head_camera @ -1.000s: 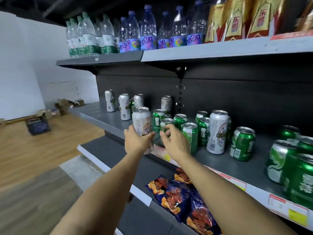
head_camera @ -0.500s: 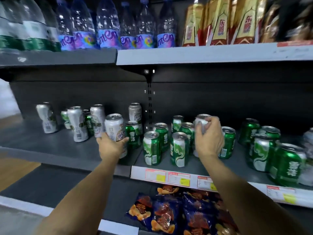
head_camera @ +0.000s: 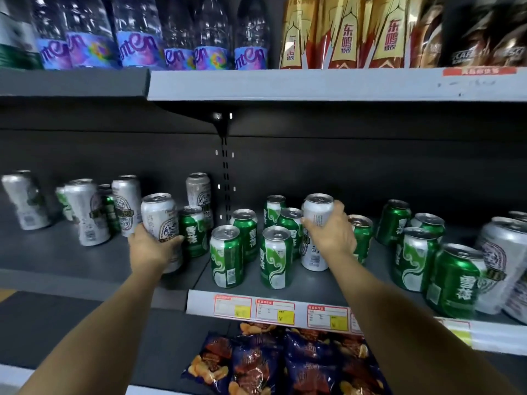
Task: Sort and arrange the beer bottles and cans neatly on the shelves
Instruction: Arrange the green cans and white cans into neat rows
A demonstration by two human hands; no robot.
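On the grey middle shelf (head_camera: 85,260) stand several tall silver beer cans at the left (head_camera: 85,212) and several green beer cans (head_camera: 226,258) in the middle and at the right. My left hand (head_camera: 151,249) grips a tall silver can (head_camera: 159,215) from below, near the shelf's front edge. My right hand (head_camera: 330,235) is wrapped round another tall silver can (head_camera: 318,206) standing among the green ones. More green cans (head_camera: 453,280) and a silver one (head_camera: 504,260) crowd the far right.
The upper shelf (head_camera: 285,84) carries water bottles (head_camera: 137,38) at the left and gold drink bottles (head_camera: 345,32) at the right. Snack bags (head_camera: 256,363) lie on the lower shelf. Price tags (head_camera: 275,310) line the middle shelf's front edge.
The view has swung right and closer to the shelf. My right hand left the green cans and took hold of the tall silver can among them. My left hand keeps its silver can.
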